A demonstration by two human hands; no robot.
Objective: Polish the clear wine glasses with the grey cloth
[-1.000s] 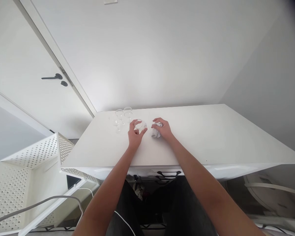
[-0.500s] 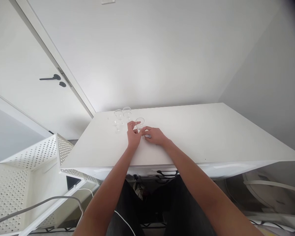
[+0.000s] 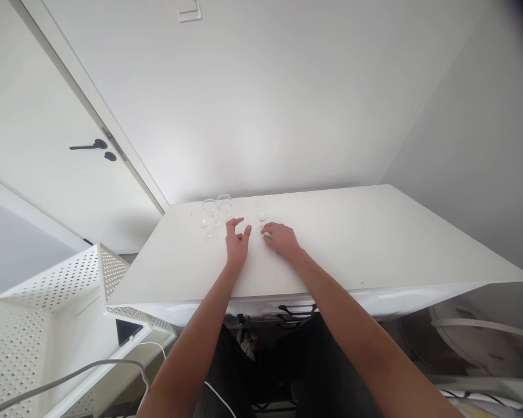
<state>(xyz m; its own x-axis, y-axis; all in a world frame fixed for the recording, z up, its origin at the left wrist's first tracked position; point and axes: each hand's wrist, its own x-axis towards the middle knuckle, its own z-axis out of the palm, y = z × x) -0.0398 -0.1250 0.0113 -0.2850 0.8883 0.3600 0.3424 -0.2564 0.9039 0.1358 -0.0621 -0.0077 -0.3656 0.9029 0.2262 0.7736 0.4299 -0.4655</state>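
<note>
A clear stemmed glass (image 3: 261, 211) stands upright toward the middle of the white cabinet top (image 3: 353, 238). Around its stem, low down, the fingers of my right hand (image 3: 281, 238) are closed. My left hand (image 3: 237, 241) is just to the left, thumb and forefinger apart, with nothing between them. Beyond it on the left, several more clear stemmed glasses (image 3: 210, 209) stand close together. Their outlines are faint against the white surface.
Behind the cabinet rises a white wall with a switch plate (image 3: 189, 10). A door with a black handle (image 3: 89, 145) is at the left. White perforated shelving (image 3: 70, 276) and a grey cable (image 3: 91, 366) lie at the lower left. Black drawer handles (image 3: 296, 311) face me.
My left hand has let go of the glass. The right hand has shifted it slightly to the right, away from the left hand. The view has tilted up a little.
</note>
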